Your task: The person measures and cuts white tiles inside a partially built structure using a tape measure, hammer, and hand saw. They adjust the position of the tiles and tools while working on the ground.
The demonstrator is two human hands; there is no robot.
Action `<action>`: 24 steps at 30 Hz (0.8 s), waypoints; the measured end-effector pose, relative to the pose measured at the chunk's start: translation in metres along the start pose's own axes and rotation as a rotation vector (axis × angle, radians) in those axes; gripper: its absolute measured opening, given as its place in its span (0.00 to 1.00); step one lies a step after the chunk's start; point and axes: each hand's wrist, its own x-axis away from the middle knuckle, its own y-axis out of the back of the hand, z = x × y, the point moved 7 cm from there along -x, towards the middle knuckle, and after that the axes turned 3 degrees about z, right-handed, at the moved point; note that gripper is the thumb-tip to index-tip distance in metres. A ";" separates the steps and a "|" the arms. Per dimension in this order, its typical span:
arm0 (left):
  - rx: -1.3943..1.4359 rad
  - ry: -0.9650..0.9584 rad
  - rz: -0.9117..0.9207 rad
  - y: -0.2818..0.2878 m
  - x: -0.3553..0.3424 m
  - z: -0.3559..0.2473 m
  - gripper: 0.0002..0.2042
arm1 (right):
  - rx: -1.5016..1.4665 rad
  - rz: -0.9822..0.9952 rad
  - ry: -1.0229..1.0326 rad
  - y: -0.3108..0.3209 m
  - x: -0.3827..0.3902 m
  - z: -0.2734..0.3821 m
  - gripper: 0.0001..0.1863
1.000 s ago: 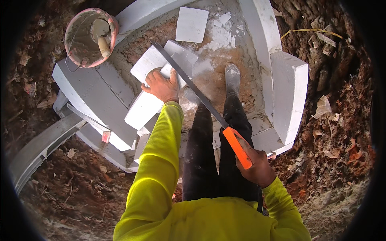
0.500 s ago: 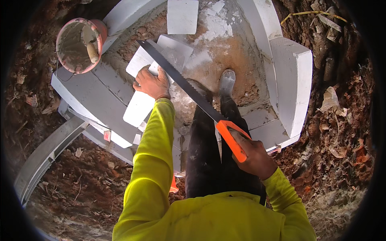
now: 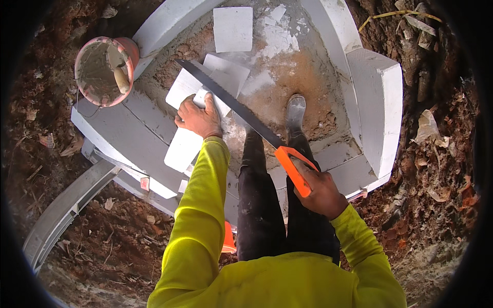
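My left hand (image 3: 199, 117) presses on a white block (image 3: 183, 88), with its fingers and thumb bent over the block's surface. Another white face (image 3: 183, 149) shows below that hand; whether it belongs to the same block I cannot tell. In my right hand (image 3: 322, 194) is a handsaw (image 3: 294, 172) with an orange handle and a long dark toothed blade. The blade slants to the upper left, across the block just beyond my left fingertips. Whether its teeth touch the block is unclear. A white slab (image 3: 232, 72) lies partly under the blade.
Pale block walls (image 3: 377, 108) curve around the dusty floor I stand on. A pink bucket (image 3: 105, 72) holds wet grey mix and a wooden-handled tool. Another white slab (image 3: 233, 30) lies ahead. A long metal bar (image 3: 69, 203) sits at left, over rough reddish soil.
The whole view has shifted slightly. Against the scene, the saw and my right hand have moved a little forward and left. My left hand stays in place on the block.
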 end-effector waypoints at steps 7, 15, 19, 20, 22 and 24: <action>-0.031 0.028 0.071 -0.001 0.001 -0.002 0.28 | 0.021 0.077 -0.056 -0.007 -0.015 -0.003 0.35; -0.045 0.020 0.070 -0.003 -0.001 -0.003 0.27 | -0.036 0.095 -0.126 -0.013 -0.030 -0.022 0.35; -0.029 0.069 0.089 0.000 -0.002 0.005 0.28 | -0.102 0.033 -0.070 -0.013 -0.003 -0.014 0.33; -0.039 0.053 0.064 0.002 0.000 0.009 0.28 | -0.104 0.024 -0.053 -0.006 0.007 -0.009 0.33; -0.047 0.015 0.010 0.002 -0.006 0.007 0.27 | -0.103 -0.007 -0.018 0.005 0.013 -0.006 0.33; -0.025 0.002 0.036 -0.002 0.001 -0.005 0.27 | -0.112 0.095 -0.108 -0.008 -0.021 -0.031 0.33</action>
